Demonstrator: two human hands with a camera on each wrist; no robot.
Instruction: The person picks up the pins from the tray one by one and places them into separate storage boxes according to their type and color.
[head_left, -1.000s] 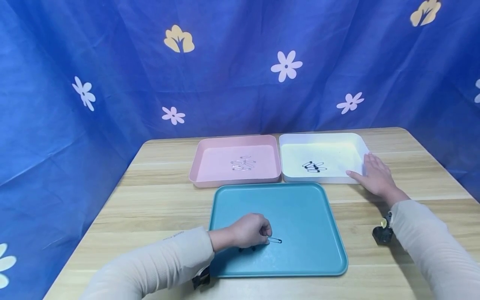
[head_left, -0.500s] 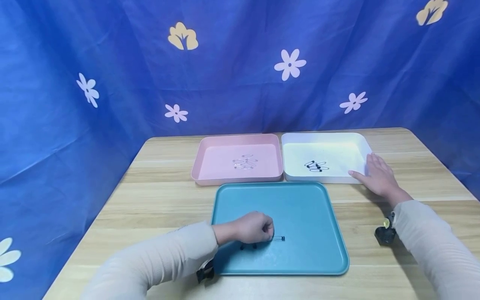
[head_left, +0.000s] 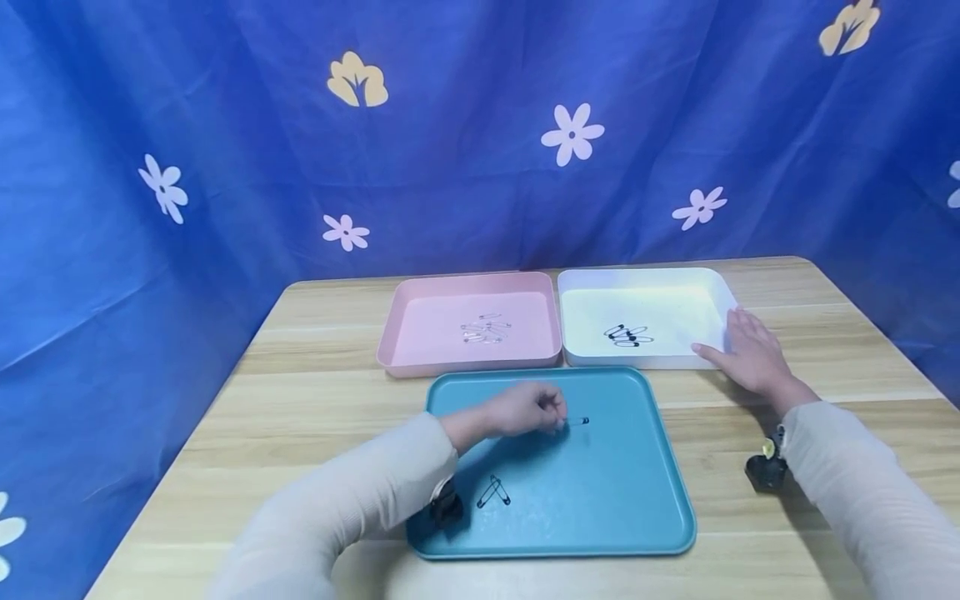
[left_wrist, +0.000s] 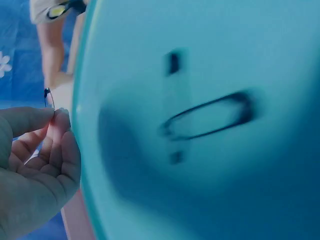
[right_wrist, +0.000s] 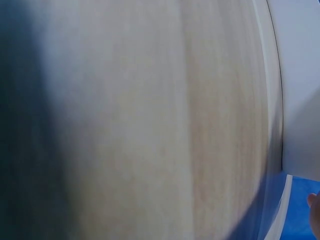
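Note:
Above the far part of the teal tray, my left hand pinches a black safety pin between thumb and fingertips, its head pointing right. The left wrist view shows the pinched pin partly hidden by the fingertips. Two black safety pins lie crossed on the tray's near left part. My right hand rests with extended fingers on the front right corner of the white tray; only a bit of that hand shows in the right wrist view.
A pink tray holding several silver safety pins stands left of the white one, which holds several black pins. Both stand behind the teal tray on the wooden table. A blue curtain hangs behind.
My left hand has lifted the safety pin and moved it away and slightly right, uncovering the two crossed pins. My right hand stays at the white tray.

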